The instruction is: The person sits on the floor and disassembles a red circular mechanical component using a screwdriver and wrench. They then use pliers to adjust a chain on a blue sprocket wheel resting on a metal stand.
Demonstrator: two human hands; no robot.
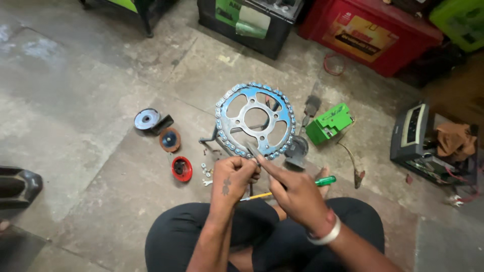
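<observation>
Both hands meet at the near rim of the sprocket. The left hand is curled, pinching the chain steady, while the right hand grips a thin tool against a link. Screwdrivers lie just beneath, within reach.

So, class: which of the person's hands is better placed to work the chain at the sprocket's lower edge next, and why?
Probably the right hand: its slim tool tip already touches the chain on the blue sprocket. The left hand grips there, steadying it.
</observation>
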